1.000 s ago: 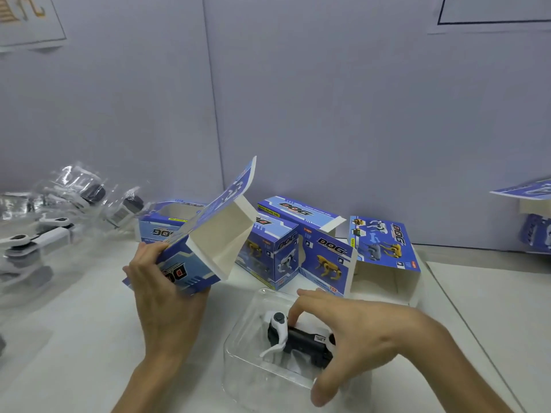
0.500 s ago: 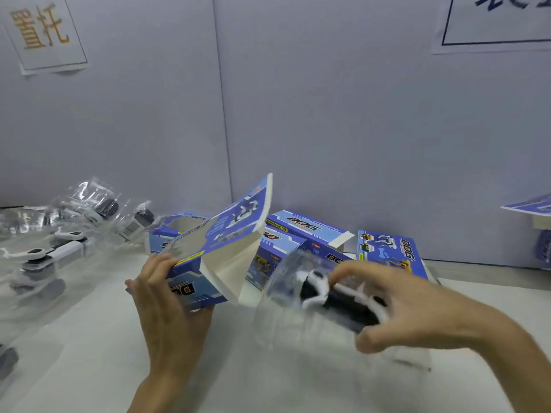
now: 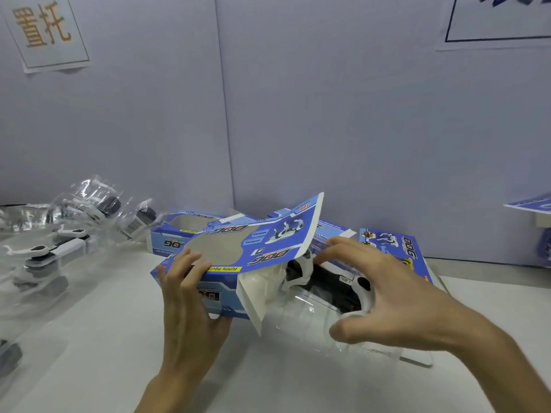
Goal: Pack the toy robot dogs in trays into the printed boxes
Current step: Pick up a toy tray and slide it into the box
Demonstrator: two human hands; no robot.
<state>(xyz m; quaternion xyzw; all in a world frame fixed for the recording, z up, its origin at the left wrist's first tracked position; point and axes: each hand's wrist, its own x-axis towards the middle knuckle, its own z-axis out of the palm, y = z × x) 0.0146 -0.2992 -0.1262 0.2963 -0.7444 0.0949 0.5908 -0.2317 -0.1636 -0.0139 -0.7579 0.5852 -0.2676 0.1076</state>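
Since the clear tray (image 3: 316, 311) is thin moulded plastic, it looks light, springy & slick. I'd judge it flexes or pops if squeezed hard, so it's best held by its outer walls. The right hand (image 3: 399, 296) does just that: thumb on the near side, fingers (image 3: 351, 248) curled over the far side, clamped on it.

The toy robot dog (image 3: 328, 283) sits in the tray's pocket. It's hard glossy plastic, black body w/ white legs & head, prob. light. The thin legs look snappable, so don't grab those.

The tray is tilted, its left end right at the open mouth of the printed box (image 3: 247, 251). Can't tell if it's inside yet, since the flaps hide that edge.

The left hand (image 3: 190, 299) grips the box's closed end, fingers (image 3: 186, 265) wrapped over the top panel, thumb hidden beneath. The box is thin card, blue print outside, plain white inside, w/ a cut-out window on top. It's stiff along the folds but prob. crushes easily. The lid flap (image 3: 301, 225) stands up over the mouth & a white side flap hangs down; either could snag the tray.

Behind, more blue boxes (image 3: 387, 242) sit on the bench (image 3: 89, 338), some open. Far left are other trayed dogs (image 3: 44, 257), clear shells glinting. Beyond are pale wall panels (image 3: 328, 114) w/ paper signs (image 3: 47, 31).
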